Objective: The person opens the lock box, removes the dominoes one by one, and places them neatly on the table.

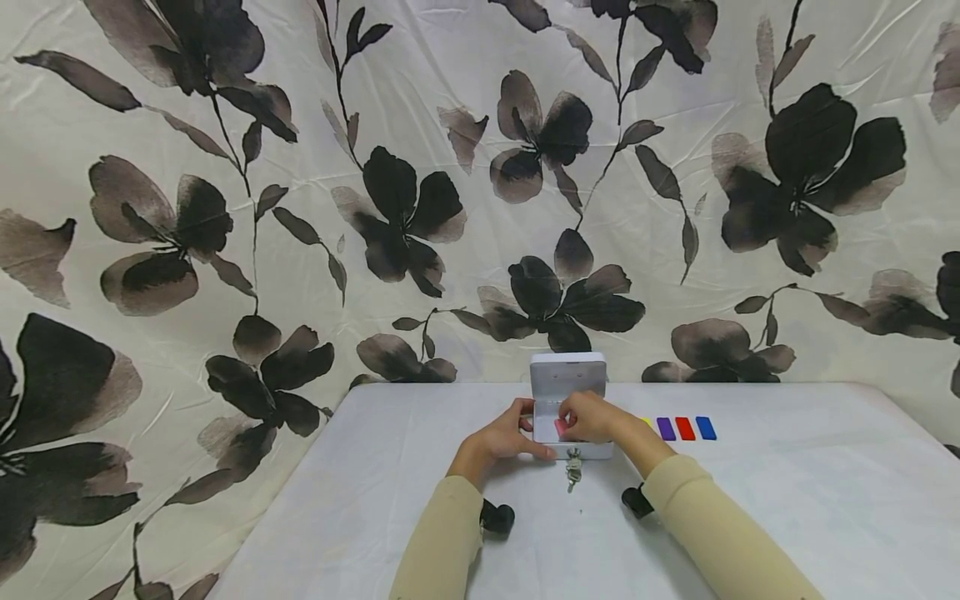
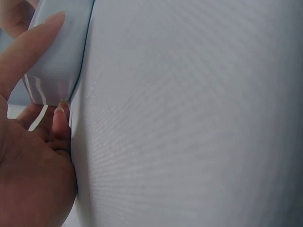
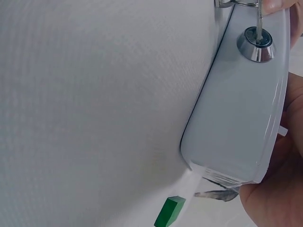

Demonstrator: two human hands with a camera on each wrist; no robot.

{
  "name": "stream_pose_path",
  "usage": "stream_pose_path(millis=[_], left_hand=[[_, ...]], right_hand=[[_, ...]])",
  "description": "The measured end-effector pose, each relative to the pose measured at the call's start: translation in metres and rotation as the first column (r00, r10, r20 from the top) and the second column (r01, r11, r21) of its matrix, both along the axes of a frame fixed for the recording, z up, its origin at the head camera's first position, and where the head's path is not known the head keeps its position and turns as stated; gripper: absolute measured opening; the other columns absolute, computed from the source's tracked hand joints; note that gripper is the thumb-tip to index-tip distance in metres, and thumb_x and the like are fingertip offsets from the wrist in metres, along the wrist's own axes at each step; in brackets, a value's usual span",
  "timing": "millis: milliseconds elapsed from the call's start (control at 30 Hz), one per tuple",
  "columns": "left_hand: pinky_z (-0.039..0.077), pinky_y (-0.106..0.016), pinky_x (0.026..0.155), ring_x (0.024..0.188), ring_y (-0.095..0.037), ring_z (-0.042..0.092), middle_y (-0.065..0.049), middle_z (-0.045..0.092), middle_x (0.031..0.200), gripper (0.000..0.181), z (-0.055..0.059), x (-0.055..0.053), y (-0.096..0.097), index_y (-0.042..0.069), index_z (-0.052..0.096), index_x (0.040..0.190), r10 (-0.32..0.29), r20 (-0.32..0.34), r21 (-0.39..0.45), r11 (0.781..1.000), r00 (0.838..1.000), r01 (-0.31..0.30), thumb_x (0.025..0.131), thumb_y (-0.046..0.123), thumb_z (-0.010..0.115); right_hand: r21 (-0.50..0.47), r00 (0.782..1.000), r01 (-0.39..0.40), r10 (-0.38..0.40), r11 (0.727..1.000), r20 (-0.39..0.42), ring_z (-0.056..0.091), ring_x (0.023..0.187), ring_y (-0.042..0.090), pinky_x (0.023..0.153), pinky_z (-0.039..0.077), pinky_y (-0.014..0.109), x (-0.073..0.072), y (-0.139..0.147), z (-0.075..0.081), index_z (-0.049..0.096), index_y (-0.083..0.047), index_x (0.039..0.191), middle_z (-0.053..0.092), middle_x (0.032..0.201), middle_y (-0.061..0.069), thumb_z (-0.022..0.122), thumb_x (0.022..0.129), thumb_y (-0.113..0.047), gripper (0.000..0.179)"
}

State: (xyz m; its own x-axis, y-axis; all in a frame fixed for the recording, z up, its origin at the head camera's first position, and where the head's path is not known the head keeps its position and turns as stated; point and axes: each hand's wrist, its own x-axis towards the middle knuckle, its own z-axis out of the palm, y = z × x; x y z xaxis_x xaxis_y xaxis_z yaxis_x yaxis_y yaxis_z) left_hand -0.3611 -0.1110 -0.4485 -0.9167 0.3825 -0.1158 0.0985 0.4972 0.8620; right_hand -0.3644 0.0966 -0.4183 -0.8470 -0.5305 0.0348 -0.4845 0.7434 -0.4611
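Observation:
A small white metal lockbox (image 1: 597,451) stands with its lid (image 1: 567,375) raised. A key hangs in the round front lock (image 3: 256,45), and a bunch of keys (image 1: 573,471) dangles from it. My left hand (image 1: 501,440) grips the box's left front corner, thumb along the front face and fingers at the side. Inside the box, my right hand (image 1: 588,416) pinches a pink block (image 1: 561,428) between fingertips and thumb. In the right wrist view the box wall hides those fingertips.
Right of the box, purple (image 1: 666,428), red (image 1: 685,428) and blue (image 1: 706,427) blocks lie in a row, with a yellow one (image 1: 647,422) partly behind my right forearm. A green block (image 3: 170,211) shows in the right wrist view. A floral cloth (image 1: 450,250) hangs behind the white table (image 1: 787,500).

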Motion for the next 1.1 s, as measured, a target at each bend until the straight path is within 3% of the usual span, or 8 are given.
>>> stream_pose_path(millis=[200, 533, 967, 1100], left_hand=[[0.038, -0.039, 0.092, 0.109, -0.024, 0.048, -0.006, 0.051, 0.122, 0.09, 0.001, 0.002, 0.0, 0.01, 0.037, 0.148, -0.001, -0.002, -0.002, 1.0, 1.0, 0.001, 0.077, 0.015, 0.092], [0.038, -0.038, 0.091, 0.108, -0.024, 0.048, -0.007, 0.051, 0.122, 0.089, 0.001, 0.002, 0.0, 0.01, 0.037, 0.147, -0.001, 0.002, 0.009, 1.0, 1.0, 0.001, 0.077, 0.015, 0.092], [0.038, -0.039, 0.091, 0.107, -0.023, 0.048, -0.006, 0.052, 0.119, 0.09, 0.001, 0.001, 0.0, 0.011, 0.038, 0.147, 0.002, 0.004, -0.002, 1.0, 1.0, -0.002, 0.076, 0.016, 0.092], [0.037, -0.04, 0.093, 0.109, -0.024, 0.047, -0.006, 0.051, 0.121, 0.089, 0.001, 0.002, 0.001, 0.01, 0.038, 0.147, 0.0, -0.003, 0.0, 1.0, 1.0, 0.0, 0.076, 0.015, 0.092]], right_hand=[[-0.006, 1.0, -0.009, 0.008, 1.0, -0.03, 0.05, 0.068, 0.013, 0.064, 0.041, 0.028, -0.002, -0.001, -0.003, 0.074, 0.0, 0.093, 0.06, 0.072, 0.001, 0.082, 0.086, -0.01, 0.015], [-0.014, 1.0, 0.004, -0.005, 1.0, -0.02, 0.049, 0.067, 0.014, 0.064, 0.04, 0.027, -0.001, -0.002, -0.004, 0.074, -0.001, 0.09, 0.057, 0.07, 0.0, 0.082, 0.087, -0.01, 0.013], [-0.081, 0.993, -0.088, 0.081, 0.993, -0.088, 0.053, 0.072, 0.013, 0.069, 0.046, 0.03, -0.003, 0.007, -0.007, 0.072, 0.004, 0.098, 0.062, 0.076, -0.001, 0.081, 0.085, -0.011, 0.022], [-0.135, 0.995, -0.082, 0.074, 0.987, -0.061, 0.057, 0.076, 0.012, 0.072, 0.05, 0.031, -0.003, 0.01, -0.007, 0.071, 0.006, 0.104, 0.066, 0.081, 0.002, 0.081, 0.085, -0.009, 0.026]])
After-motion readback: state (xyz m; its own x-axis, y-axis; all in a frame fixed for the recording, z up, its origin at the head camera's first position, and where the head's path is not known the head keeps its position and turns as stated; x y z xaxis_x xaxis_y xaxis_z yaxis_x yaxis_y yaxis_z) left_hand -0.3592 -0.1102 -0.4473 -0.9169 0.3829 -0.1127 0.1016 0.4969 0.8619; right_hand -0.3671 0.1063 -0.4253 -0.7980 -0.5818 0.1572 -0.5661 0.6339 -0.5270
